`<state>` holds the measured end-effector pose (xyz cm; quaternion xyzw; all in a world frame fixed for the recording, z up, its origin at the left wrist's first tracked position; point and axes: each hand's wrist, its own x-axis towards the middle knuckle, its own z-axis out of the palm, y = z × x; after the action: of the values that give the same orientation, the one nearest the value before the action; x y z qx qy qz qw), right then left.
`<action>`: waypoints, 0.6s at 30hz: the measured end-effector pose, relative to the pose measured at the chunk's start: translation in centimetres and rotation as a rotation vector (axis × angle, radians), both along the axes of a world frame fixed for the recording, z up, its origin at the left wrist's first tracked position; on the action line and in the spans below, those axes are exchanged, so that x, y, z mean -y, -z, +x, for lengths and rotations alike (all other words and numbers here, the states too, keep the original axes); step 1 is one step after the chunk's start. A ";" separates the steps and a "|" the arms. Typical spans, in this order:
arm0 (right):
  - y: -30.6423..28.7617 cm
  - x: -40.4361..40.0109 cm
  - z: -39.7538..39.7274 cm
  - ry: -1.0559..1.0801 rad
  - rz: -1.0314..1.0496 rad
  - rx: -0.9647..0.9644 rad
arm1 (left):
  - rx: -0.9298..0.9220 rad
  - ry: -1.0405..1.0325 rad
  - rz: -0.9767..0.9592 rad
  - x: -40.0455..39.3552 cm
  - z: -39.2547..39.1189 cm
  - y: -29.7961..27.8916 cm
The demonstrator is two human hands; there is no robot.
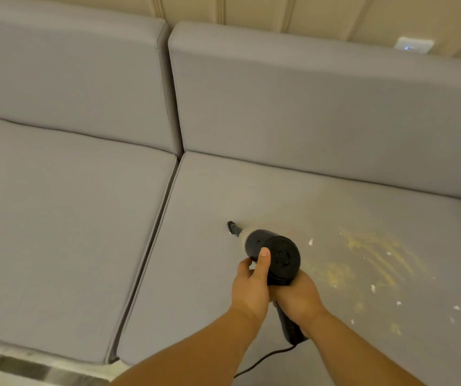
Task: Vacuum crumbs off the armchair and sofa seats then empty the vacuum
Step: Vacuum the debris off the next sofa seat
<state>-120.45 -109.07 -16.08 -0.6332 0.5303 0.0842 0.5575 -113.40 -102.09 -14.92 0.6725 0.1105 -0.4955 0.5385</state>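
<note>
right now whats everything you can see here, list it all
seat cushions: two, grey, side by side on the sofa
back cushions: two, grey, upright behind the seats
crumbs: many, yellowish and white, scattered on the right seat, right of the vacuum
handheld vacuum: one, black, nozzle down on the right seat
cord: one, black, trailing from the vacuum handle
wall: one, cream, panelled, behind the sofa
wall plate: one, white, upper right
left hand: one, grips the vacuum body
right hand: one, grips the handle
</note>
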 end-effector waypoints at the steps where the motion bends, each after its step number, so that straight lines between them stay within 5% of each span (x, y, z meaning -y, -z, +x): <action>1: 0.0 0.1 -0.7 0.038 -0.018 -0.005 | -0.011 0.045 -0.012 0.2 -0.4 0.0; 8: 0.9 0.7 -4.3 0.209 -0.051 -0.033 | -0.063 0.237 -0.021 2.1 -2.5 0.6; 18: 0.9 -0.5 -8.9 0.080 -0.020 -0.035 | -0.040 0.107 -0.020 -0.2 -8.0 0.0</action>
<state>-129.37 -108.54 -16.93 -0.6155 0.5657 0.0674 0.5446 -121.36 -101.88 -14.93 0.6622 0.0802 -0.5380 0.5154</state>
